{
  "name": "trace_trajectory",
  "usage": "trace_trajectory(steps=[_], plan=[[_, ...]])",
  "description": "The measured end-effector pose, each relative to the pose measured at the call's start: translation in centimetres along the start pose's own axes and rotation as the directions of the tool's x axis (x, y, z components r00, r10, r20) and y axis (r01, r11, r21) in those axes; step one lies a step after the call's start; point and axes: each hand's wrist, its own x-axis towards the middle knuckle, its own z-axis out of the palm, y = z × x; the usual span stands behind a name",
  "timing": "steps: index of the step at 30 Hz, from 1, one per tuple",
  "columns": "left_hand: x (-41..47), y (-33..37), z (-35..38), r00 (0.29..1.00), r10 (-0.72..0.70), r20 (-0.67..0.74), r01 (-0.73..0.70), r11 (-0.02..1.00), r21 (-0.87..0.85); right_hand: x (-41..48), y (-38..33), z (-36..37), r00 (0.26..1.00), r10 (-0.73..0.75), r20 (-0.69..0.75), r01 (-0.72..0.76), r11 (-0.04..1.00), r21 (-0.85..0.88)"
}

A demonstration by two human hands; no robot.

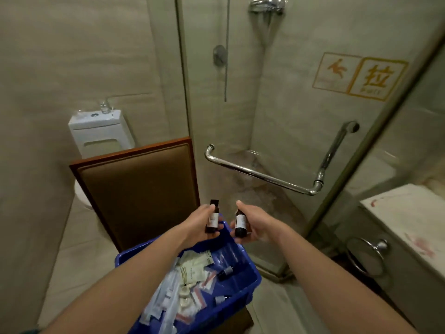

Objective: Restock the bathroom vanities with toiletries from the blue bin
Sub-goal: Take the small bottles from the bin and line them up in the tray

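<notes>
Gripping a dark bottle [212, 216] near upright in my left hand [198, 224] and another bottle [240, 223] in my right hand [258, 225], I see the counter [404, 213] at three o'clock, nearer the right.

the bin [250, 268], lower centre, is glossy blue plastic and holds sachets [192, 273] of paper and clear plastic. the left bottle [212, 219] and right bottle [240, 224] are dark and glossy, with matt paper labels. the chair [139, 189] has a varnished wood frame and matt brown padding. the door [277, 104] is smooth glass, and its handle [260, 175] is polished metal.
</notes>
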Motion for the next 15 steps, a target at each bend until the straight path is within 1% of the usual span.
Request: trace_trajectory(steps=[3, 7, 11, 15], plan=[[-0.6, -0.7, 0.9, 0.993, -0.036, 0.110, 0.032, 0.999, 0.036, -1.6, 1.5, -0.4, 0.997, -0.005, -0.073, 0.010, 0.998, 0.069], [-1.2, -2.0, 2.2, 0.973, -0.093, 0.209, 0.079, 0.994, 0.073, -4.5, 4.0, -1.3, 0.984, 0.029, -0.177, 0.001, 0.986, 0.168], [-1.7, -3.7, 4.1, 0.927, -0.156, 0.340, 0.110, 0.983, 0.149, -8.1, 7.1, -2.3, 0.963, 0.020, -0.268, 0.044, 0.972, 0.229], [-2.9, -5.2, 7.2, 0.873, -0.224, 0.434, 0.132, 0.964, 0.232, -12.1, 10.0, -3.7, 0.930, 0.021, -0.368, 0.090, 0.955, 0.281]])
